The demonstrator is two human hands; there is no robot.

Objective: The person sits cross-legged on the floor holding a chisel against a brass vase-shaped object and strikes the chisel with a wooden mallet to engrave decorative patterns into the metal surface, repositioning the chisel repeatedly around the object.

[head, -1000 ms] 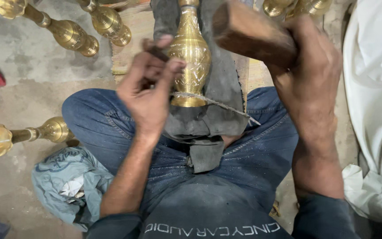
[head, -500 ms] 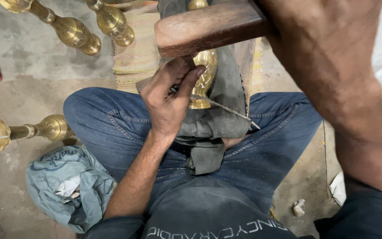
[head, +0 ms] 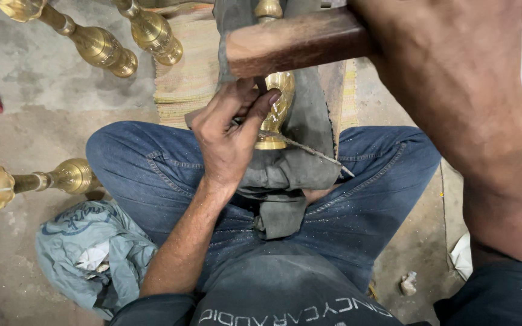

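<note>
Head view, item by item. Left hand point(head: 228, 136): fingers pinched narrowly on a thin dark metal punch point(head: 260, 86), tip set against an engraved, bulbous brass vase point(head: 276, 111) lying on grey, creased cloth point(head: 300, 163) across the lap. Right hand point(head: 454, 78): closed round a brown, smooth-worn wooden mallet point(head: 294, 43), raised above the vase. Blue denim jeans point(head: 152, 169). Two polished brass stands point(head: 101, 45) on rough concrete floor point(head: 25, 133); woven striped mat point(head: 185, 78); crumpled pale blue rag point(head: 92, 253).

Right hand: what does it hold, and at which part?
The right hand holds a wooden mallet by its handle end; the exact grip is hidden.
</note>
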